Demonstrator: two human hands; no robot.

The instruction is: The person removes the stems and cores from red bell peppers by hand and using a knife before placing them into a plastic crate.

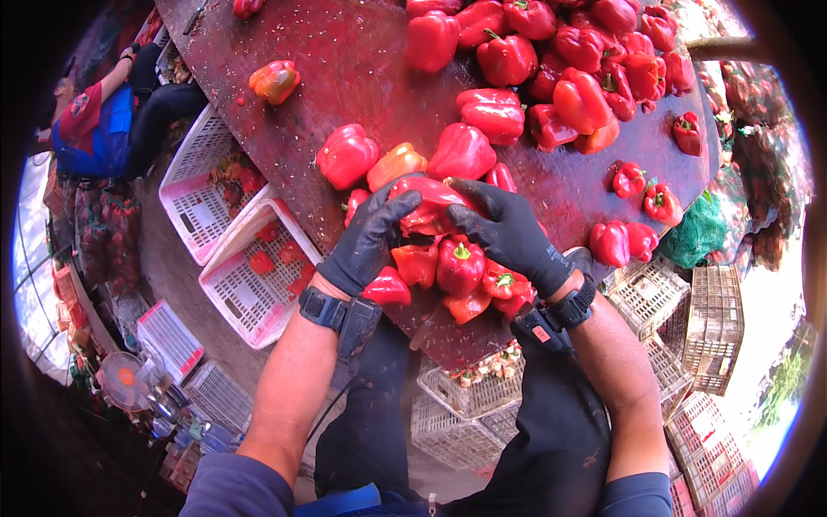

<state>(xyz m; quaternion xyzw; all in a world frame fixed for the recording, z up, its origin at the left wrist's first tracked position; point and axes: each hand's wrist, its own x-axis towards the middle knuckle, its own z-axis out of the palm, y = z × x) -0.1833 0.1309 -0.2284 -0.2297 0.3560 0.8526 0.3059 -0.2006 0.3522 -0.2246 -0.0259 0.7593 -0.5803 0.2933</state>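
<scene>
Both my hands wear black gloves. My left hand (373,236) and my right hand (510,226) hold a red bell pepper (426,205) between them, over the near corner of the red-stained table (349,71). Several red and orange-red peppers lie just below my hands, among them a red pepper with a green stem (460,263). Directly beyond my fingers are an orange pepper (396,167) and more red peppers, one at the left (347,156) and one in the middle (462,151). The undersides of my fingers are partly hidden.
A large heap of red peppers (578,48) covers the table's far right. White plastic crates (213,242) with some peppers stand left of the table. Crates holding pepper scraps (465,388) sit between my legs. Stacked crates (714,329) stand at right. Another person (97,129) sits at upper left.
</scene>
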